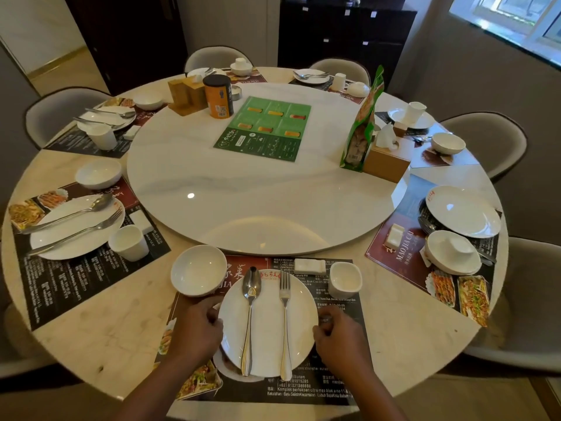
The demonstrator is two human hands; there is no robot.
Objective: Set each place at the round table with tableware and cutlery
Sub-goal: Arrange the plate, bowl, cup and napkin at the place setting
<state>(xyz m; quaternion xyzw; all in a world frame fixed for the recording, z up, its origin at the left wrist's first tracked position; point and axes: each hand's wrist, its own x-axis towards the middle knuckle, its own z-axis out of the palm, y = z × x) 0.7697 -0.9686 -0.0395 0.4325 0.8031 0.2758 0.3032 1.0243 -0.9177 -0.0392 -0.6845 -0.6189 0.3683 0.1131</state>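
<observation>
Left hand (197, 326) and right hand (337, 332) grip plate (268, 323) rim, spoon (250, 314), fork (285, 323) between fingers; judged final centring, next: release gently

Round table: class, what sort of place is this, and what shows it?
Probably a restaurant's dining room: printed placemats with food photos and phone numbers, a lazy Susan carrying a green menu, and a matching white plate at several seats.
</observation>
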